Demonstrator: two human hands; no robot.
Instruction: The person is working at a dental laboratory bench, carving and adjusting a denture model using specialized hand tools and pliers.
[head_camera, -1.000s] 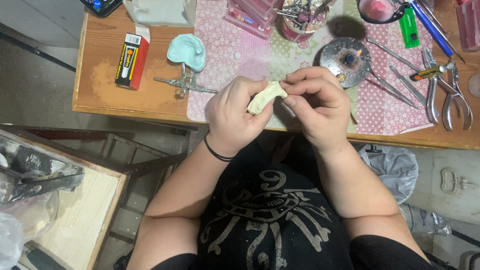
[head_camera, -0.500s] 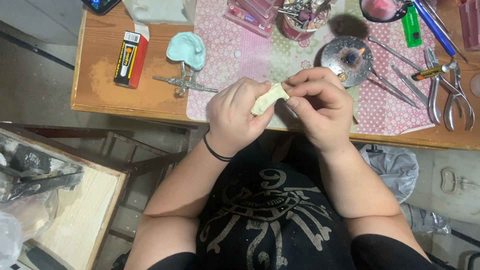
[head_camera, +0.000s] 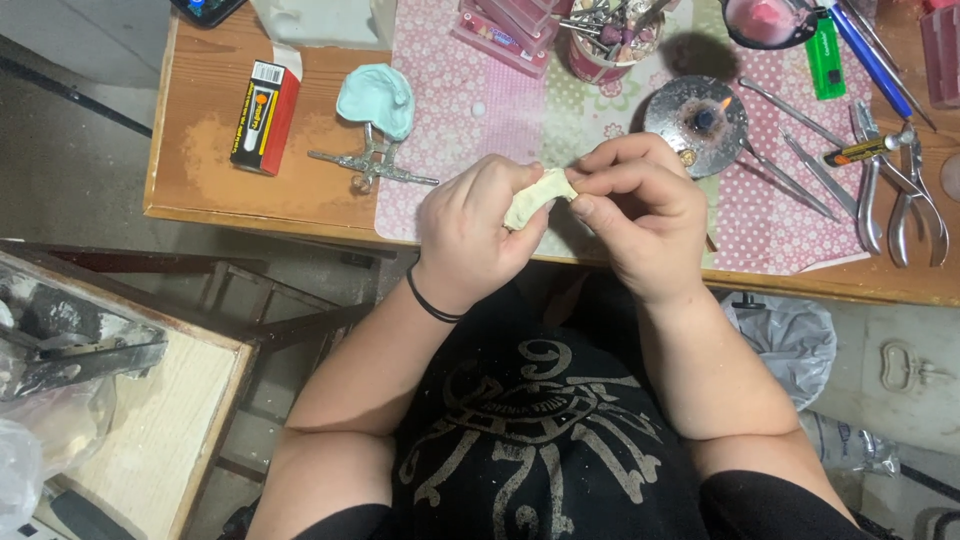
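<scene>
Cast (head_camera: 530, 203), a pale cream curved lump, sits pinched between both hands just above the near edge of the table (head_camera: 200, 190). The left hand (head_camera: 470, 235) wraps around its lower end, fingers curled closed on it and the thumb pressed along its side; a black band circles that wrist. The right hand (head_camera: 640, 215) closes on the upper end, with fingertips (head_camera: 583, 180) bunched tight against the tip of the cast and the thumb tucked under. Neither hand shows any gap around the piece; both are clamped on it, and the two hands nearly touch each other across it.

Under the hands lies a pink dotted mat (head_camera: 470, 100). Left of them, on bare wood, a metal frame (head_camera: 372, 165) carries a mint-green mould (head_camera: 377, 98), and farther left is a red and black box (head_camera: 264, 118). Just beyond the right hand stands a round metal burner (head_camera: 695, 120) with a small flame. To the right of it lie thin metal tools (head_camera: 800, 165) and pliers (head_camera: 910, 200), with a green lighter (head_camera: 826, 55) near the far edge. A cup (head_camera: 605, 40) full of small tools stands behind the hands.
</scene>
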